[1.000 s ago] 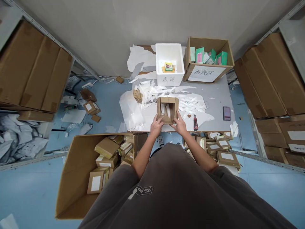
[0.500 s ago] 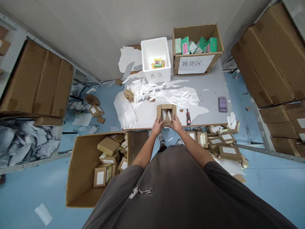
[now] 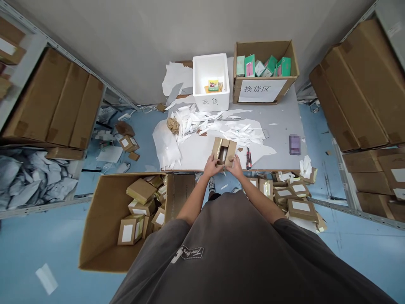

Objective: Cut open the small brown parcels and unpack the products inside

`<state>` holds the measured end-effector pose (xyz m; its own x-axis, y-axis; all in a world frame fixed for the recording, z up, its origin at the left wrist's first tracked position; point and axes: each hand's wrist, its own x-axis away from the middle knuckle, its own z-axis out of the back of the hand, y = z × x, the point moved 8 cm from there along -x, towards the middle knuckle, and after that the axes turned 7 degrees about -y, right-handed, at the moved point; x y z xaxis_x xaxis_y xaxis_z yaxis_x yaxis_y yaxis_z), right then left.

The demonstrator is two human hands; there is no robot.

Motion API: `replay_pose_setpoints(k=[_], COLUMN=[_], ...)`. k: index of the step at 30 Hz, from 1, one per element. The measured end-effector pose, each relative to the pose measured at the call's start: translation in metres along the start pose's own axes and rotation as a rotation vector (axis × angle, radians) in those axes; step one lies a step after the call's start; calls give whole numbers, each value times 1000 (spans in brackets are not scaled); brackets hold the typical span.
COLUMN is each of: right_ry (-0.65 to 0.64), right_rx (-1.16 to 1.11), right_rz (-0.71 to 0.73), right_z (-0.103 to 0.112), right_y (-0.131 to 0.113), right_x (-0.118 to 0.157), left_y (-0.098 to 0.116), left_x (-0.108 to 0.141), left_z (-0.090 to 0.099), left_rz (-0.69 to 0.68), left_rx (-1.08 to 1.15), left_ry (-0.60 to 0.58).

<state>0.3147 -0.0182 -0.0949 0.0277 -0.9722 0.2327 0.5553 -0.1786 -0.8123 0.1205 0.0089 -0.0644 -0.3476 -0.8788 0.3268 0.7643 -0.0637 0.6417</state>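
A small brown cardboard box [image 3: 232, 147] sits at the table's front edge, its top flaps partly folded in over a narrow gap. Through the gap shows something pale that I cannot make out. My left hand [image 3: 213, 166] grips the box's near left side, fingers bent onto the flap. On the near right side my right hand [image 3: 234, 166] holds it the same way. Just right of the box lies a red and black box cutter [image 3: 249, 158], touched by neither hand. Torn white paper strips [image 3: 245, 133] are heaped behind the box.
A white foam bin [image 3: 211, 102] and a carton of green boxes [image 3: 265, 90] stand at the table's back. Below left is a large open carton [image 3: 101, 228] of parcels; more parcels [image 3: 302, 210] pile up at lower right. A purple pixelated item [image 3: 295, 145] lies rightward.
The box's side flaps have come inward, narrowing the wide opening to a slit. Both hands remain on the box. The camera view has shifted slightly.
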Motion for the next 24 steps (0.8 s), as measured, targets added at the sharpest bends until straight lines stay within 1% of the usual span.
replay_pose_setpoints(k=[2,5,7,9,10,12,14,17,18,20,22,24], right_ry=[60,109,157,194,193,141,50,-47,-51,-20,65,198], right_rx=[-73,-209,-297,-348,-356,-322,-223,-83,-87,-190,-353,-462], right_rz=[-32,-96,-104,-60,-27,27,33,-7,-18,-39,-77,-129], right_z=[4,4,4,5,5,0,-9,-22,-24,-24,-17,-3], right_y=[5,7,1,-11,-19,-34,-45,-50,-50,-45,-32,-11], right_x=[-1,-6,-11,-14,-16,-17,-19,-23,-25,-30,-32,-29], left_y=[5,7,6,4,4,4,3,-1,-2,0,4,11], left_x=[-5,-11,-14,-16,-16,-18,-19,-25,-28,-38,-49,-60], left_z=[-6,-8,-5,-1,0,4,8,12,11,4,-4,-10], left_rz=[32,65,55,26,4,-46,-67,-5,30,113,204,284], left_rx=[-99,-143,-120,-80,-57,3,91,166,152,87,21,-18], left_ry=[-50,-68,-69,-69,-74,-81,-65,-14,-17,-59,-89,-67])
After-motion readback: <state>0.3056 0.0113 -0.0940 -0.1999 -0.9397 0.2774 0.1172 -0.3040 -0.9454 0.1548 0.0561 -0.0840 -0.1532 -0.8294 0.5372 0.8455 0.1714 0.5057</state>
